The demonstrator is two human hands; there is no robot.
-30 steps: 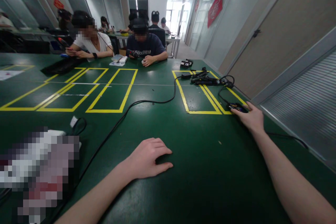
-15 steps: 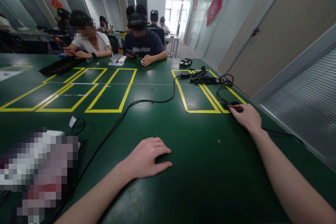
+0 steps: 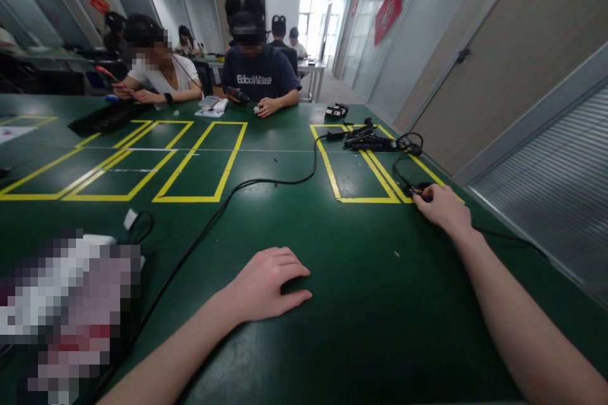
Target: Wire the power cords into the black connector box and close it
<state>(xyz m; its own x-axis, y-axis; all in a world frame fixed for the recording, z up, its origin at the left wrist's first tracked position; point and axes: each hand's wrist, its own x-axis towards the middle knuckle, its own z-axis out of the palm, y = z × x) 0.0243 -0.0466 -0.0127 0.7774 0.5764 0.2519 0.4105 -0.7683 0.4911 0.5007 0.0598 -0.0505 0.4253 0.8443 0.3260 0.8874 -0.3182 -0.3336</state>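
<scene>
My left hand (image 3: 269,285) lies palm down on the green tabletop (image 3: 351,342). Its thumb and fingers are apart, with nothing between them. Out to the right, my right hand (image 3: 444,207) is closed around a small dark object (image 3: 418,190) with bits of colour on it, near the yellow tape. Much of that object is hidden by the fingers, so I cannot make out its kind. A thin black cable (image 3: 395,171) runs from beside it to a tangle of black cables and parts (image 3: 368,139). Another cable (image 3: 510,238) emerges behind the right wrist.
A long black cable (image 3: 209,226) crosses the table past my left forearm. Blurred-out items (image 3: 80,310) lie at the near left. Yellow tape outlines (image 3: 218,193) mark the tabletop. Two people (image 3: 261,79) sit opposite, hands over the table. A black tray-like thing (image 3: 102,119) lies nearby.
My right hand's fingers have shifted slightly on the small dark object. My left hand stays in place. The person at the far left has raised a red item a little.
</scene>
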